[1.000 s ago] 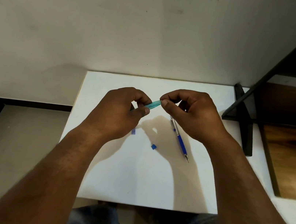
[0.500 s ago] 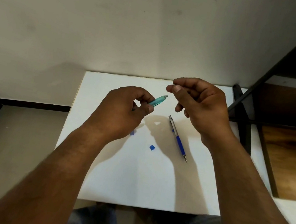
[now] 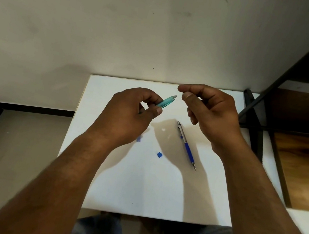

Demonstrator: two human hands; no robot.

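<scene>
My left hand (image 3: 130, 113) grips a teal pen (image 3: 167, 101) above the white table (image 3: 158, 193), its pale end pointing up and right. My right hand (image 3: 210, 113) hovers just right of that end, with thumb and forefinger pinched on a tiny grey piece (image 3: 182, 94) too small to identify. A small gap separates the piece from the pen's end. A blue and silver pen (image 3: 186, 145) lies on the table under my right hand, tip toward me.
A small blue square (image 3: 159, 155) lies on the table, and another bluish scrap (image 3: 138, 138) lies at the edge of my left hand. A black metal frame (image 3: 253, 119) and a wooden shelf (image 3: 302, 169) stand to the right. The wall is close behind.
My right hand pulled away from the teal pen's end with its fingers pinched, rose up and right, and now sits close to that end again. My left hand kept hold of the pen.
</scene>
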